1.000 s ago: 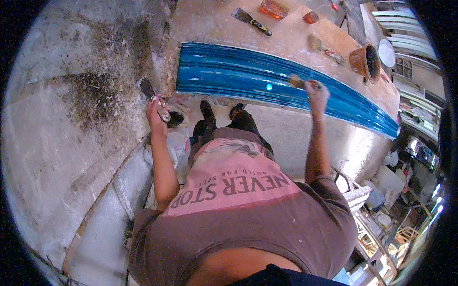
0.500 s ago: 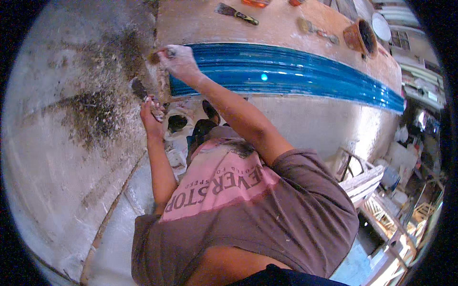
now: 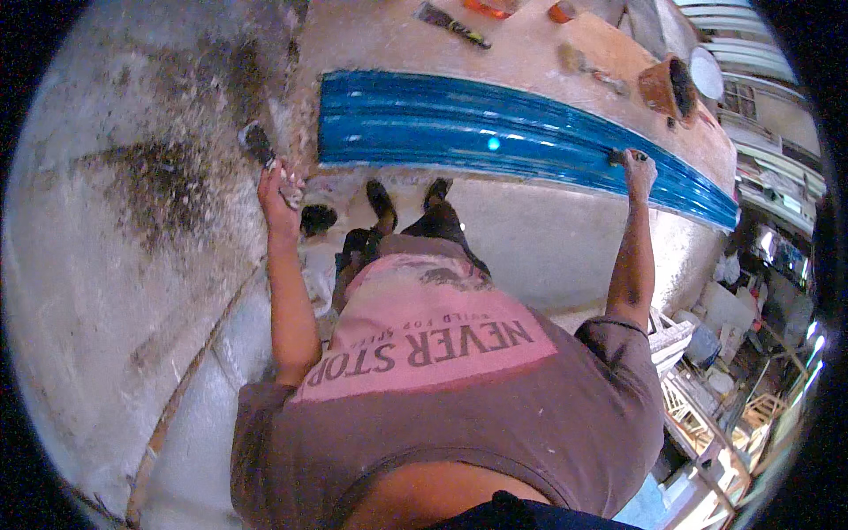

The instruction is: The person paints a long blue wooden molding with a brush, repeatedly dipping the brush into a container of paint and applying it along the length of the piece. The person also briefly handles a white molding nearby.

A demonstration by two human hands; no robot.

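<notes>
A long, glossy blue ribbed mould lies across the pale worktop, wet-looking along its grooves. My right hand, dusted white, is closed around a small brush over the right part of the mould; its tip is at the blue surface, most of its handle hidden by my fingers. To the left of the mould, my left hand grips a putty knife with its dark, white-smeared blade pointing up and away. White paste clings to these fingers.
Beyond the mould lie another putty knife, a second brush, a brown pot and an orange container. A dark, splattered patch marks the surface on the left. White slatted pieces stand at the right.
My right hand has swept with the brush from the mould's left end to its right part. My left hand with the putty knife has stayed nearly in place.
</notes>
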